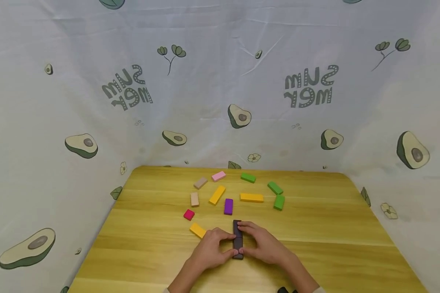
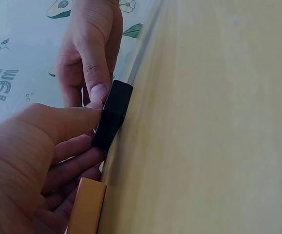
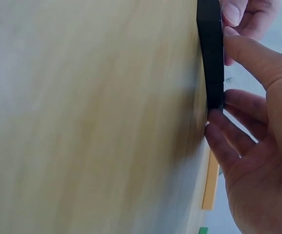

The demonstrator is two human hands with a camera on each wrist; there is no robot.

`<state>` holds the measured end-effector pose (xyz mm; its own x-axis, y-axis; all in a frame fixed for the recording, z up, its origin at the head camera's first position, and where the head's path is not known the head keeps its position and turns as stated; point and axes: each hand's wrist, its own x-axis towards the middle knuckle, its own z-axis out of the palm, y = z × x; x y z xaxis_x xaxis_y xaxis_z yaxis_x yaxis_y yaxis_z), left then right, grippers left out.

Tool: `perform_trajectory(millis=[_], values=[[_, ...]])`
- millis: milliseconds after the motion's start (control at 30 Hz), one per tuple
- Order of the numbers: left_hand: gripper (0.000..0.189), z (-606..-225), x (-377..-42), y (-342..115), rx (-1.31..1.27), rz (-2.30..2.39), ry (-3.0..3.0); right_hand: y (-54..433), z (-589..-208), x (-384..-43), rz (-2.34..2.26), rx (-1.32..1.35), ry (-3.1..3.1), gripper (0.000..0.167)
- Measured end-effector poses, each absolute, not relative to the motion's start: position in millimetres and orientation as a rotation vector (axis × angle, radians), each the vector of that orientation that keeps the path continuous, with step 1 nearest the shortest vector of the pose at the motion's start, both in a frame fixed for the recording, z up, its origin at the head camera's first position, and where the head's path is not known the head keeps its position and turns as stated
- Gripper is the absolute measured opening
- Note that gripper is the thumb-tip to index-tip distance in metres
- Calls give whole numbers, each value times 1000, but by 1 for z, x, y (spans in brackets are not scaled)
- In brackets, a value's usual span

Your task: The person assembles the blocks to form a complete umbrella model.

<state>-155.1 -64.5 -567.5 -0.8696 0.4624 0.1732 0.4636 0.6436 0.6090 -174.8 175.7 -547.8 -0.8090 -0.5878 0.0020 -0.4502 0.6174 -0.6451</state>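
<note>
On the wooden desk (image 1: 333, 228), toward its near edge, a person's left hand (image 1: 210, 249) and right hand (image 1: 267, 245) face each other, each grip clamped on two black blocks (image 1: 238, 244) aligned end to end between them; a yellow block (image 1: 196, 229) lies beside the left.

Thirteen blocks on the table, count them with me: you've got one purple block (image 1: 228, 206) mid-spread, two black blocks (image 1: 238, 244) on your side of it, three green blocks (image 1: 279, 202) off to its right, three yellow blocks (image 1: 251, 197) around it, two tan blocks (image 1: 194, 200) and one red block (image 1: 189, 215) left of it, one pink block (image 1: 218, 176) beyond!
</note>
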Motion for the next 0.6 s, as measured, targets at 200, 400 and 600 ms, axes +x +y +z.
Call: perform_trajectory(millis=[200,400,600], values=[[43,-560,-164,-66,-816,-1072,-2858,178,-546,-175,-968,-845,2623,69],[49,-548,-188,-74,-799,-1027,-2867,178,-544,-175,-962,-846,2615,70],[58,-535,-213,-80,-775,-935,-2910,178,-544,-176,-955,-838,2611,71]])
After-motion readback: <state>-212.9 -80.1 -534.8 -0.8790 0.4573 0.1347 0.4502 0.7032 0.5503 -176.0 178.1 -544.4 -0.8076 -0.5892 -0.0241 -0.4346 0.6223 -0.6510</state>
